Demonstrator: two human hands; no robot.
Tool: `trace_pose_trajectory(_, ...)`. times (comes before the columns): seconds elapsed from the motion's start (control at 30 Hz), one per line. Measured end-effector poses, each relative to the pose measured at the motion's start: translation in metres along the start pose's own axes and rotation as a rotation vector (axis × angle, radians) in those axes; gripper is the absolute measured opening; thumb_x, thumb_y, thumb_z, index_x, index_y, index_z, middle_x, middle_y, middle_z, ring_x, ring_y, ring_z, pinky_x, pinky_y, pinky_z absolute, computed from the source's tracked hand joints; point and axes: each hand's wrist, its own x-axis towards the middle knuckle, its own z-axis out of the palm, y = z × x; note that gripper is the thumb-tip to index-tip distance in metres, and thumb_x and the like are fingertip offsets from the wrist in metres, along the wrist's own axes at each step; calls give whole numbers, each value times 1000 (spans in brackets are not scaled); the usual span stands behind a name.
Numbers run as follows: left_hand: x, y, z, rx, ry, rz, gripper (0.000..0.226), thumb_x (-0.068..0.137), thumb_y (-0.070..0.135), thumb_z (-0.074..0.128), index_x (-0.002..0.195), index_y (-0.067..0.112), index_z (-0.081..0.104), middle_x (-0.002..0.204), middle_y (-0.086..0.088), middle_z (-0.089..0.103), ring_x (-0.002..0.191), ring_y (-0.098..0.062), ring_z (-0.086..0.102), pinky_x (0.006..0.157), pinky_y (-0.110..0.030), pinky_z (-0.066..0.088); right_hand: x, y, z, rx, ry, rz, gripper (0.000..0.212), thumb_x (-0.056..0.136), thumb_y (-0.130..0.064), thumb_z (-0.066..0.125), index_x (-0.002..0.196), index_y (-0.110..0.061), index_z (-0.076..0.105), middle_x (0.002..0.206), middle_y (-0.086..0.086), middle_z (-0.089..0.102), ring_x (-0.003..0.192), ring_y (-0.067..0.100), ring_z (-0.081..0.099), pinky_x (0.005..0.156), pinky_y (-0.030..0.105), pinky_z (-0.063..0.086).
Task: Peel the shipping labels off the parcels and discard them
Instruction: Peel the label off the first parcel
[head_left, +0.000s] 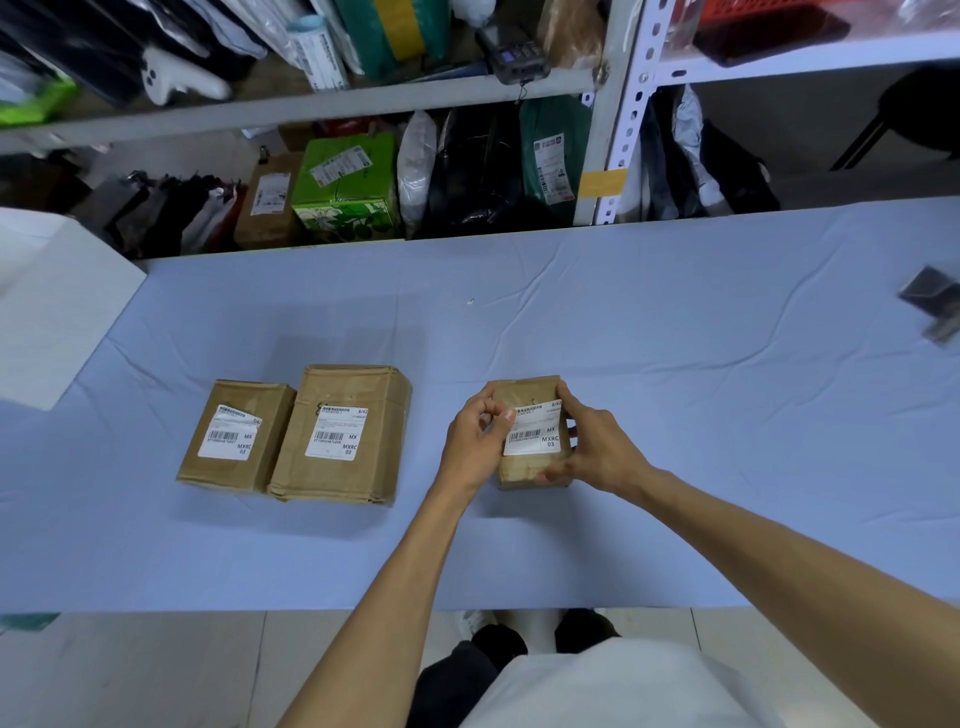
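The small brown cardboard parcel (524, 395), midway along the near edge of the blue-covered bench (623, 322), was gripped by the right hand (597, 449); the left hand (475, 441) pinched the left edge of its white shipping label (535, 434). Peeling low and slowly should keep the label whole. A squat labelled brown parcel (234, 467) and a larger labelled brown parcel (337, 478) lay side by side to the left, clear of both hands; a dark object (930, 306) sat at the right edge

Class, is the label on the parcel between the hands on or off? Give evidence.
On. The label lies on the parcel's top; the left hand pinches at its left edge. Whether that edge has lifted, cannot tell.
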Motion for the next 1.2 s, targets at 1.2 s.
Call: trace_pose_trajectory(1.2, -2, 5, -1, -30, -35, -29, 20, 94, 20, 58, 75, 15, 59, 153, 9, 35, 113, -21, 61, 93, -50, 52, -6, -5, -6, 94, -29, 38, 114, 57, 2, 84, 151, -17, 20, 111, -9, 57, 93, 11, 62, 71, 21, 55)
